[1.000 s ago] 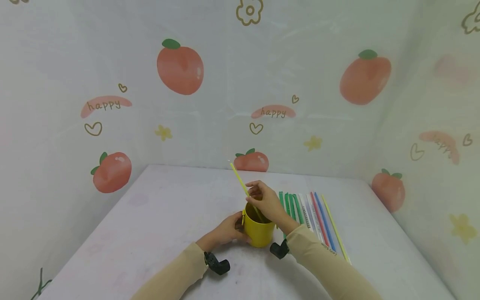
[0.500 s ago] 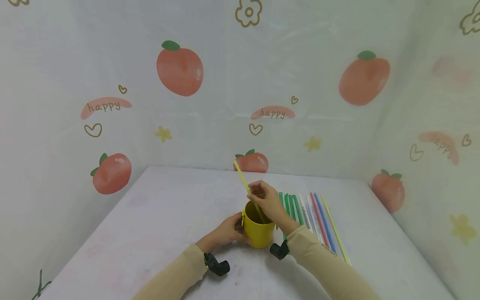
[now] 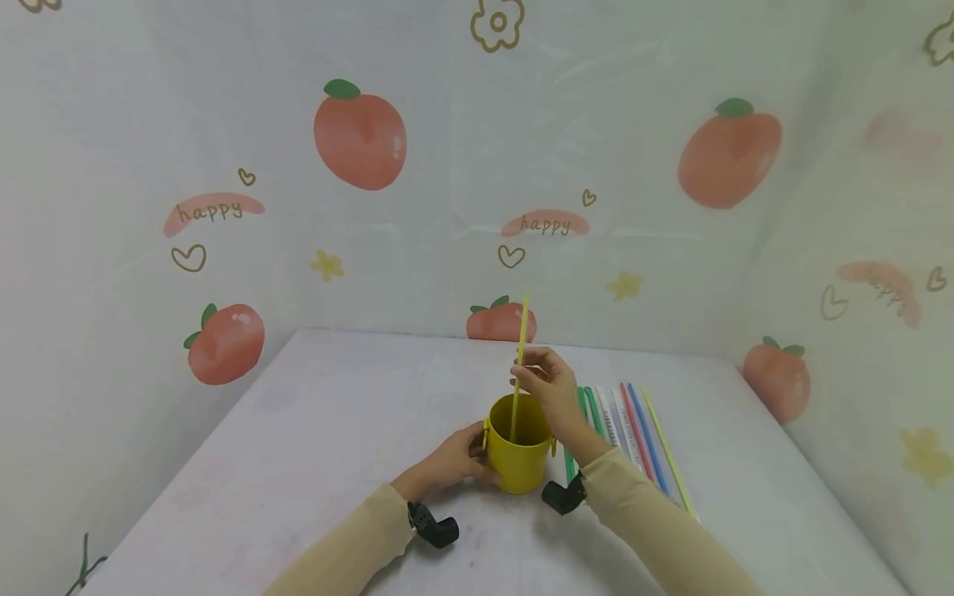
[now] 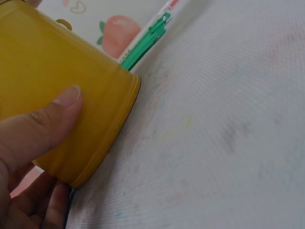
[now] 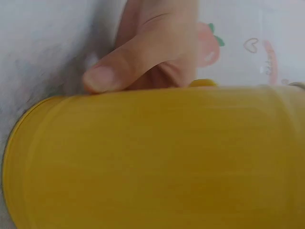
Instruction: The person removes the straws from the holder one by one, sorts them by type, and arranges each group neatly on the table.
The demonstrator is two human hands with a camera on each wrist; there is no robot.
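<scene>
A small yellow bucket (image 3: 517, 470) stands upright on the table, mid-front in the head view. My left hand (image 3: 452, 458) grips its left side. In the left wrist view that hand's thumb (image 4: 45, 126) lies against the bucket wall, with the fingers curled near the base. Above the bucket mouth, my right hand (image 3: 551, 396) pinches a yellow straw (image 3: 522, 331) between thumb and fingers. The straw is nearly upright, its lower end inside the bucket and its top well above the hand. The bucket (image 5: 167, 157) fills most of the right wrist view, where the right hand is hidden.
To the right of the bucket lies a row of straws: green ones (image 3: 594, 410), white ones (image 3: 611, 418), a red one (image 3: 637, 426), a blue one (image 3: 650, 439) and a yellow one (image 3: 667, 451). The right forearm covers their near ends. A patterned curtain (image 3: 417, 273) encloses the white table (image 3: 335, 414).
My right hand has moved right and slightly up, turning the yellow straw from a leftward lean to nearly upright. My left hand and the bucket have stayed in place.
</scene>
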